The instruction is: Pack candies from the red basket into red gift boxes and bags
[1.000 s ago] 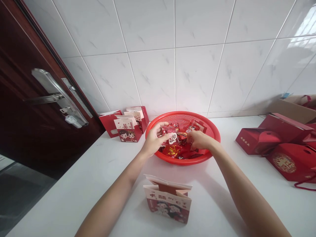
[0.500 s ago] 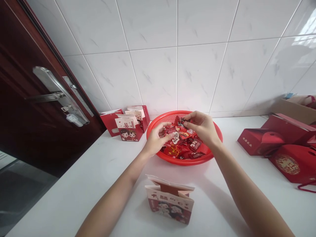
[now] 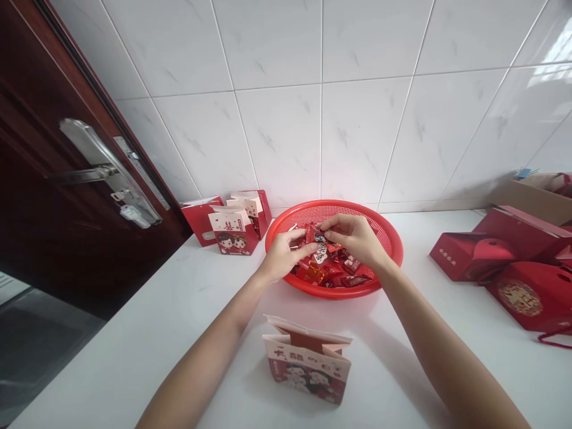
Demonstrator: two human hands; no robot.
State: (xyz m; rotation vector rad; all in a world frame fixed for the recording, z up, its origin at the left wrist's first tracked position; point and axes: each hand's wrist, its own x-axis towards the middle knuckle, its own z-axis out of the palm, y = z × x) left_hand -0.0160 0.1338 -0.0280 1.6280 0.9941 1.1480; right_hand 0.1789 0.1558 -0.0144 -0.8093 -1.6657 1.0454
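Note:
A red plastic basket holds several wrapped candies. Over its left part, my left hand pinches a red packet with a white label between thumb and fingers. My right hand is closed on a dark and red candy packet, right beside the one in my left hand. Nearer to me, between my forearms, a small red and cream box stands with its top flaps open.
Small boxes stand by the wall at the left, near a dark red door with a metal handle. Red gift boxes and a cardboard carton are at the right on the white table.
My right hand has moved left and slightly toward me with the dark and red packet, up to my left hand. My left hand has hardly moved.

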